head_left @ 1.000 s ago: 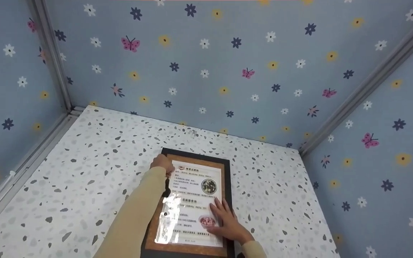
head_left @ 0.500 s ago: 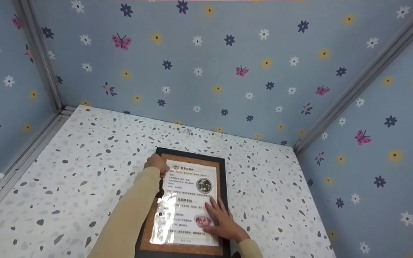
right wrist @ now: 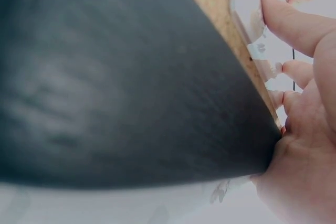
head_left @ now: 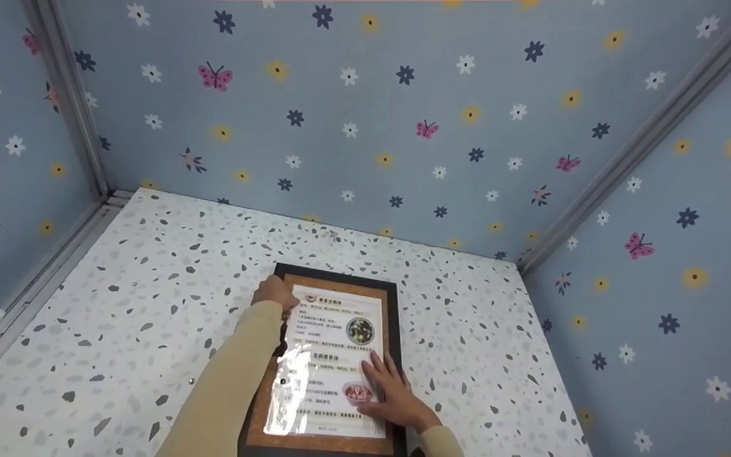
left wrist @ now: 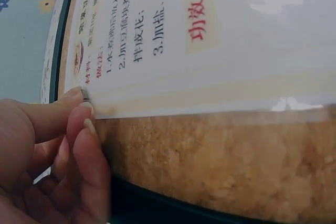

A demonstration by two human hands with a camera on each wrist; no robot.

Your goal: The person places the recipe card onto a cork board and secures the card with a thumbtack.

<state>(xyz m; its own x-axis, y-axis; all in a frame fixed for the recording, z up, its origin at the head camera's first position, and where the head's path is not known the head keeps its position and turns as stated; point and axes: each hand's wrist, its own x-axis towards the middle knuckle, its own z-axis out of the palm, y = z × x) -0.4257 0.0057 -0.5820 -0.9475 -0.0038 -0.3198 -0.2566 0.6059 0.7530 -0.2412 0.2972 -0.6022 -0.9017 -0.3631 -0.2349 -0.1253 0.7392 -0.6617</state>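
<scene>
A cork board (head_left: pixel 315 443) with a dark frame lies on the speckled tabletop, a laminated recipe sheet (head_left: pixel 334 346) on top of it. My left hand (head_left: pixel 275 294) is at the sheet's upper left corner. In the left wrist view its thumb and fingertips pinch a small dark pin (left wrist: pixel 85 96) right at the sheet's edge, mostly hidden by the fingers. My right hand (head_left: pixel 394 397) rests with spread fingers on the lower right of the sheet, its palm over the frame's right side. The right wrist view is largely filled by the dark frame (right wrist: pixel 131 77).
The white speckled tabletop (head_left: pixel 181 285) reaches back to a blue partition (head_left: pixel 340 146) printed with flowers and butterflies. More blue panels with grey metal posts stand at left and right. A small round stud (head_left: pixel 191 381) shows left of the board.
The head view has shifted slightly, so board and hands appear a little further left. Both hands keep their places on the sheet, left at the upper corner, right at the lower right.
</scene>
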